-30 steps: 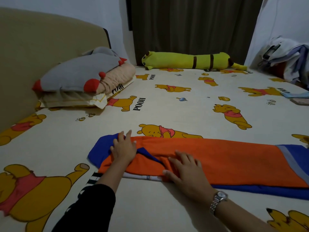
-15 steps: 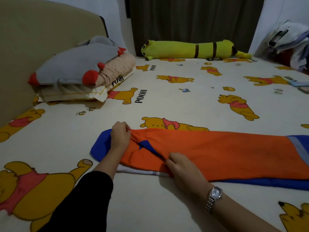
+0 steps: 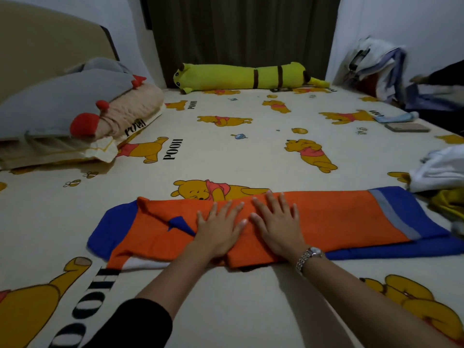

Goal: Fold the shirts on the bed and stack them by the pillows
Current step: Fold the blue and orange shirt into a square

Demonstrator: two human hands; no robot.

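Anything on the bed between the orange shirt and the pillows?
Nothing visible. Both hands, left hand and right hand, press flat on the orange shirt. Only bare printed sheet lies between it and the pillows at far left.

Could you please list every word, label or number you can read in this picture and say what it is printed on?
"POOH": printed on the bedsheet beside the bear drawings, clearest at centre left.
"POOH": on the pillowcase under the stacked pillows.
Watch face: too small to read.
Orange shirt: no visible text.
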